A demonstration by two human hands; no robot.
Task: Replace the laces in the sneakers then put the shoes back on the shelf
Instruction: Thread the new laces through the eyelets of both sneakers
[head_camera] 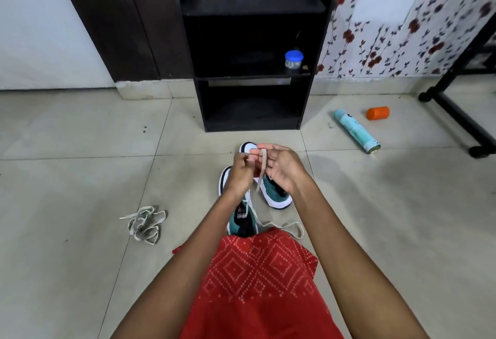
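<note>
Head view looks down on both hands raised over the pair on the tiled floor. My left hand (239, 171) has its fingers curled and my right hand (281, 168) pinches with thumb and forefinger. Both grip the same lace (262, 167), a flat pale strip that hangs down between them. It seems to trail on past the near sneaker (236, 222) onto the floor by my red dress (257, 271). The far sneaker (276, 195) lies just beyond, partly hidden by my hands, and I cannot tell how many eyelets are threaded. A second lace (145, 223) lies in a loose heap well to the left. The black shelf (252, 102) stands ahead, with a blue-lidded jar (294, 59) on one level. I judge the lace to be light, limp and easily twisted, so I would hold it close to the tip, where it is stiffest, and feed that end through. The sneakers look light and soft-sided — best taken by the heel or collar when they go back on the shelf. A spray can (357, 130) and an orange cap (378, 112) lie off to the right.
</note>
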